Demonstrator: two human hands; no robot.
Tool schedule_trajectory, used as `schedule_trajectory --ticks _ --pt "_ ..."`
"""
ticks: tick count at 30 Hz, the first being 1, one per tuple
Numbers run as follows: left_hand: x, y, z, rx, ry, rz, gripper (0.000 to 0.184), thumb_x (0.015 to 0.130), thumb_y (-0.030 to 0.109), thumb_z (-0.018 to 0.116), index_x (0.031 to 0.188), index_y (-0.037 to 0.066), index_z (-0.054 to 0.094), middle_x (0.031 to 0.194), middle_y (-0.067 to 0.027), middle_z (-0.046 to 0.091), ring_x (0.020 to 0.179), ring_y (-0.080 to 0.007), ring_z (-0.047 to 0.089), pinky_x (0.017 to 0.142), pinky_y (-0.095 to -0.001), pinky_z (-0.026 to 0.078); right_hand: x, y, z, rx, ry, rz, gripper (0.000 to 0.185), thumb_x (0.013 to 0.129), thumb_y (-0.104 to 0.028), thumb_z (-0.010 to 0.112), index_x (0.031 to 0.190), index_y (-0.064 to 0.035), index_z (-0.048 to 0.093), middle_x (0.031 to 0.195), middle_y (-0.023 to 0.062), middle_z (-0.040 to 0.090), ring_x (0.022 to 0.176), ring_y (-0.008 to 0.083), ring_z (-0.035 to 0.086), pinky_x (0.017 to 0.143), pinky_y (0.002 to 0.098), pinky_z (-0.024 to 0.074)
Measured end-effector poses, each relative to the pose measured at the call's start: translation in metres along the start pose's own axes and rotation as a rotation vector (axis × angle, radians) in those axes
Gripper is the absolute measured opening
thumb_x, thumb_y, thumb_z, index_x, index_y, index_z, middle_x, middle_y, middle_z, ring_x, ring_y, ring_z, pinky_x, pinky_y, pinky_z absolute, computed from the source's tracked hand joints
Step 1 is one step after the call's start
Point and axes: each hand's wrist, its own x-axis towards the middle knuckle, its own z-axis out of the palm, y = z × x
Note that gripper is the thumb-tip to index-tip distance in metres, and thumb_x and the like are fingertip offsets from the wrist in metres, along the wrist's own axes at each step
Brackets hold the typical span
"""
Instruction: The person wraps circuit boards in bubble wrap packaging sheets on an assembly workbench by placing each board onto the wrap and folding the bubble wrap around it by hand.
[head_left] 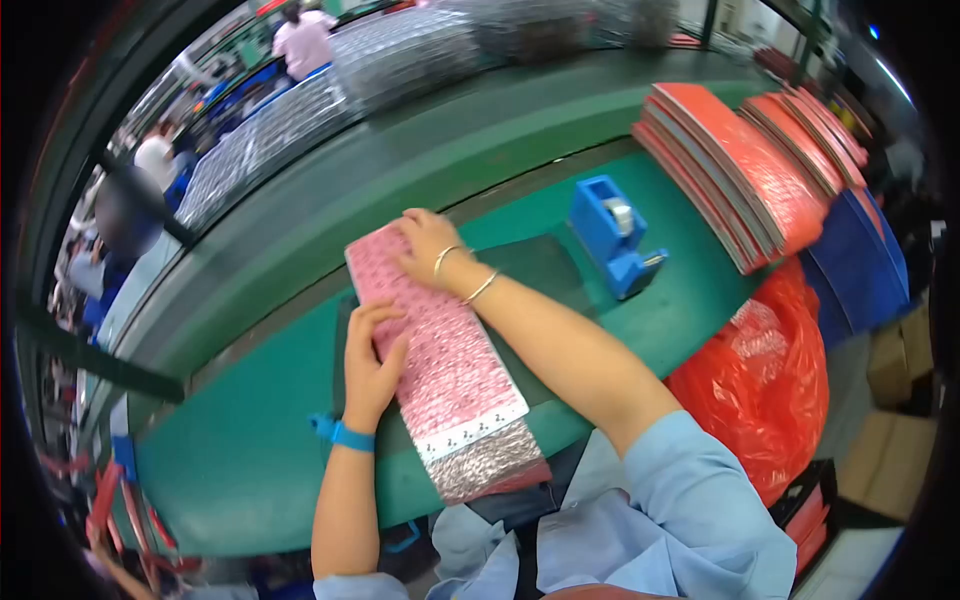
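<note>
Pink bubble mailer (455, 360): left hand (371, 372) and right hand (428, 250) rest unclenched on it; light, even pressure should keep it flat.

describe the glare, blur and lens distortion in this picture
Head view: the lens curves the green table and leaves black corners; head view: the red bag shows bright glints; head view: the distant pink shirt is soft, while the left hand, right hand and pink wrap look sharper.
</note>
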Motion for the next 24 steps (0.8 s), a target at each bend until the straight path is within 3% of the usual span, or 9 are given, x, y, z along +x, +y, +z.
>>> schedule_trajectory --ticks 2,8,12,17,19,22,24 --pt "0.0 -0.001 0.0 0.003 -0.014 -0.001 0.027 0.074 0.004 0.057 0.101 0.006 0.057 0.115 -0.0105 0.049 0.106 -0.0268 0.048 0.094 -0.0349 0.036 -0.003 -0.014 -0.008 0.183 0.117 0.171 0.043 0.079 -0.025 0.058 0.119 -0.0102 0.052 0.126 0.0168 0.045 0.111 0.0328 0.048 0.094 0.0376 0.0395" --pt "0.0 0.005 0.0 0.256 0.004 0.005 0.026 0.077 0.006 0.057 0.103 0.005 0.056 0.119 -0.0127 0.047 0.109 -0.0284 0.047 0.095 -0.0361 0.036 0.001 -0.012 -0.012 0.201 0.039 0.197 0.047 0.082 -0.03 0.053 0.124 -0.0094 0.047 0.132 0.0179 0.04 0.121 0.0346 0.04 0.1 0.0382 0.0344" --pt "-0.003 0.004 0.006 0.431 -0.071 0.05 0.028 0.078 0.009 0.057 0.106 0.004 0.055 0.125 -0.0161 0.043 0.114 -0.0309 0.045 0.096 -0.038 0.035 0.001 -0.02 -0.011 -0.244 -0.104 -0.1 0.054 0.086 -0.041 0.044 0.129 -0.0072 0.043 0.136 0.019 0.037 0.129 0.036 0.03 0.105 0.0402 0.0257" --pt "-0.002 0.012 0.0 0.398 -0.188 -0.039 0.032 0.078 0.011 0.058 0.109 0.004 0.053 0.129 -0.0203 0.039 0.118 -0.0353 0.041 0.097 -0.0408 0.034 -0.021 -0.031 -0.002 -0.289 -0.321 -0.111 0.065 0.087 -0.051 0.035 0.131 -0.0034 0.041 0.138 0.0193 0.035 0.131 0.0351 0.026 0.108 0.042 0.0178" --pt "-0.005 0.008 -0.002 0.541 -0.201 0.122 0.039 0.079 0.016 0.058 0.115 0.004 0.05 0.132 -0.0226 0.036 0.12 -0.0401 0.036 0.097 -0.0456 0.033 -0.022 -0.029 0.001 -0.264 -0.265 -0.142 0.07 0.086 -0.054 0.032 0.132 -0.0011 0.039 0.137 0.0199 0.037 0.131 0.0346 0.026 0.108 0.0423 0.0153" --pt "-0.023 0.018 0.01 0.845 -0.219 0.041 0.047 0.083 0.022 0.054 0.125 0.004 0.043 0.142 -0.0216 0.025 0.129 -0.0385 0.028 0.102 -0.0463 0.027 -0.024 -0.027 0.002 -0.312 -0.26 -0.179 0.07 0.086 -0.054 0.034 0.131 -0.0002 0.04 0.137 0.0194 0.037 0.132 0.0336 0.026 0.108 0.0422 0.0162" --pt "-0.038 0.032 0.017 0.892 -0.264 -0.005 0.056 0.084 0.03 0.053 0.132 0.006 0.037 0.143 -0.0234 0.022 0.131 -0.0399 0.023 0.104 -0.0506 0.021 -0.024 -0.027 0.001 -0.337 -0.246 -0.183 0.069 0.086 -0.054 0.035 0.131 -0.0016 0.041 0.137 0.0184 0.037 0.131 0.033 0.026 0.108 0.0421 0.0166"
